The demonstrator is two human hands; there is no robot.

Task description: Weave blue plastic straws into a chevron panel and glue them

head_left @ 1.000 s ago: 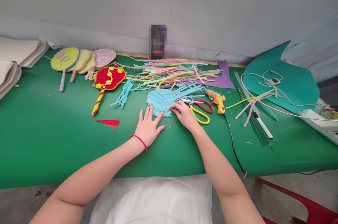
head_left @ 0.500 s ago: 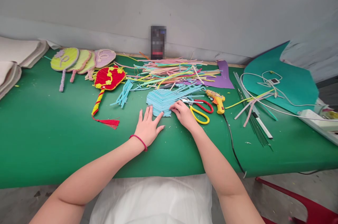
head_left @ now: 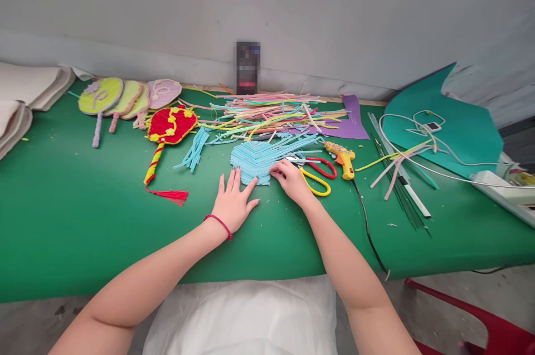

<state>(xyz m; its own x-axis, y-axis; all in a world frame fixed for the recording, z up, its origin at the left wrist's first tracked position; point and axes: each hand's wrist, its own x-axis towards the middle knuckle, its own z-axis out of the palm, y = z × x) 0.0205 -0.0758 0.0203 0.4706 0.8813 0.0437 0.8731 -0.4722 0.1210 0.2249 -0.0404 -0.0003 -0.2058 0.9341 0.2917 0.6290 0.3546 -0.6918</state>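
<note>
Light-blue pipe cleaners, laid side by side in a chevron, form a panel on the green table, with loose ends fanning out to the upper right. My left hand lies flat with fingers spread, its fingertips touching the panel's lower left edge. At the lower right edge, my right hand is closed, thumb and forefinger pinching a light-blue pipe cleaner; its tip is hidden by the fingers. Scissors with red and yellow handles lie just right of that hand. Beyond them sits a yellow glue gun.
A red fan with a tassel and several pastel fans lie left. Mixed pipe cleaners and a phone are at the back. Right are wires, a teal sheet and a power strip. The glue gun's cord crosses the front edge.
Both hands stay almost still on the blue panel. The whole view has shifted slightly; nothing is visibly picked up or let go.
</note>
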